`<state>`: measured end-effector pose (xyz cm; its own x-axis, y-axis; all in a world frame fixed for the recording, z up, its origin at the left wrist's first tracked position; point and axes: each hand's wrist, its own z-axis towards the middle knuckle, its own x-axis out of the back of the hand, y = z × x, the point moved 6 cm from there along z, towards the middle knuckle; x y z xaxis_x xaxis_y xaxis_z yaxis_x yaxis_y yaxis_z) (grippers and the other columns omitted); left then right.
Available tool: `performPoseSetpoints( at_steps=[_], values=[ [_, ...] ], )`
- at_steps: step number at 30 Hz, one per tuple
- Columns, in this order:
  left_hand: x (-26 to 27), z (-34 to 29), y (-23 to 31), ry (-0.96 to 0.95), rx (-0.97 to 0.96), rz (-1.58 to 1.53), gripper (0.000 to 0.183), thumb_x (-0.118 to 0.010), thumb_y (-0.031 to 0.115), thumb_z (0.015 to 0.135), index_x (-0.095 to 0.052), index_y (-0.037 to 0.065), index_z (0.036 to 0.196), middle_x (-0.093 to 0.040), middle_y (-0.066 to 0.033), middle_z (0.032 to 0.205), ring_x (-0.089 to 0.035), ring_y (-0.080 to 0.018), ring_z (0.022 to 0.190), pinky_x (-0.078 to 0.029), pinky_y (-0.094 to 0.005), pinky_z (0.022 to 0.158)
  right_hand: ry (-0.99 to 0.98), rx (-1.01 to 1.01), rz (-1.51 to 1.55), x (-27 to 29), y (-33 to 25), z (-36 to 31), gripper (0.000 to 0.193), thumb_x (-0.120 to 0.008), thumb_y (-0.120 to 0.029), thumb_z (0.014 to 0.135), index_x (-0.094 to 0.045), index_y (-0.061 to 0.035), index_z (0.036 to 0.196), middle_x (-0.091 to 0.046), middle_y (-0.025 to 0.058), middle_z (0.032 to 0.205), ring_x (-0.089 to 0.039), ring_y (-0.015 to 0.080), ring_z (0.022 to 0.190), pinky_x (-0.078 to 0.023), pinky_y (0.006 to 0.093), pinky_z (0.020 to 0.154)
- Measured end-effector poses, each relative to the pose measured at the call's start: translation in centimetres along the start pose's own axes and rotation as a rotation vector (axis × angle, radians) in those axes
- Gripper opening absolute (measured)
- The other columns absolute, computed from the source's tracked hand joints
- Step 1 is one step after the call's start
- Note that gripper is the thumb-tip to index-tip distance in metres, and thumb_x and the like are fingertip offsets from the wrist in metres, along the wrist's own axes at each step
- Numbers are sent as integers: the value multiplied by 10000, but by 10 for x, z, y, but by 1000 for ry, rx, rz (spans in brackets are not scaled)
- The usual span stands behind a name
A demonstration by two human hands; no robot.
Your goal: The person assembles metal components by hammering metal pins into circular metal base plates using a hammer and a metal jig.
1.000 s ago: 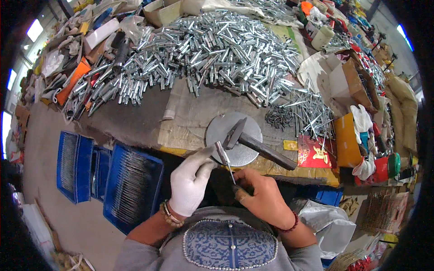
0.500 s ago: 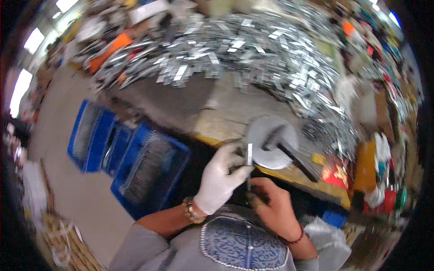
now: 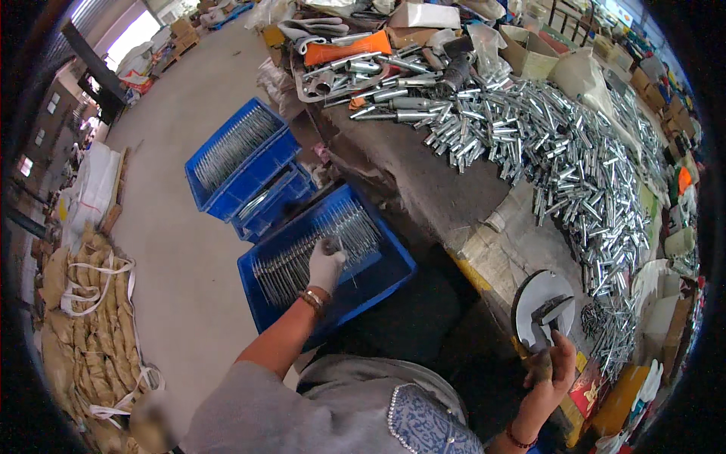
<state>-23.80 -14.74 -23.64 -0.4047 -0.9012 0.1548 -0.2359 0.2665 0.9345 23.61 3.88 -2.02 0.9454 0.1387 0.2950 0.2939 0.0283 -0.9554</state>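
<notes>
The gloved left hand [image 3: 327,265] reached into the nearest blue crate [image 3: 393,261], closing on metal rods [image 3: 302,257] beside the table's front edge, while the right hand [image 3: 550,363] gripped the hammer [image 3: 550,312] at the steel disc [image 3: 529,299]; judged the pick-up step, lifting one rod clear seemed due next.

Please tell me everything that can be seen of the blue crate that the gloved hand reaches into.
The blue crate is a rectangular open box, plastic by its look, standing on the floor beside the workbench. It holds a layer of thin metal rods lying side by side. The left hand, in a white glove, rests on the rods. Two more blue crates stand just behind it.
</notes>
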Motion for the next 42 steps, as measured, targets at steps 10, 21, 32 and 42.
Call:
performPoseSetpoints(
  at_steps=[10, 21, 32, 42],
  values=[
    [6, 79, -2, 242, -93, 415, 487, -803, 85, 815, -665, 20, 1277, -748, -154, 1083, -723, -255, 982, -566, -366, 886, 23, -45, 44, -2, -5, -1, 322, -653, -85, 1001, -649, -16, 1315, -621, 15, 907, -523, 54, 617, -365, 203, 489],
    [-43, 11, 172, 290, -650, 415, 197, -716, 158, 1017, -710, -9, 1121, -746, -99, 997, -698, -167, 904, -560, -320, 846, -68, -122, 168, -6, -6, -3, 281, -606, 23, 980, -671, -11, 1252, -688, 27, 936, -560, 50, 623, -428, 204, 520],
    [-280, -99, 297, -434, -1117, 805, 438, -764, 286, 908, -690, 124, 1307, -747, -169, 1167, -720, -376, 1042, -572, -461, 895, -98, 25, 68, -9, -5, -2, 279, -597, 65, 982, -686, -3, 1238, -741, 54, 1039, -616, 54, 729, -469, 218, 572],
    [-327, -98, 282, -360, -1025, 1055, 456, -703, 236, 876, -652, 154, 1322, -768, -178, 1102, -724, -427, 992, -574, -523, 849, -101, 142, 1, -8, -15, 1, 305, -669, 41, 935, -714, -1, 1234, -758, 121, 1137, -718, 204, 977, -557, 314, 831]
  ],
)
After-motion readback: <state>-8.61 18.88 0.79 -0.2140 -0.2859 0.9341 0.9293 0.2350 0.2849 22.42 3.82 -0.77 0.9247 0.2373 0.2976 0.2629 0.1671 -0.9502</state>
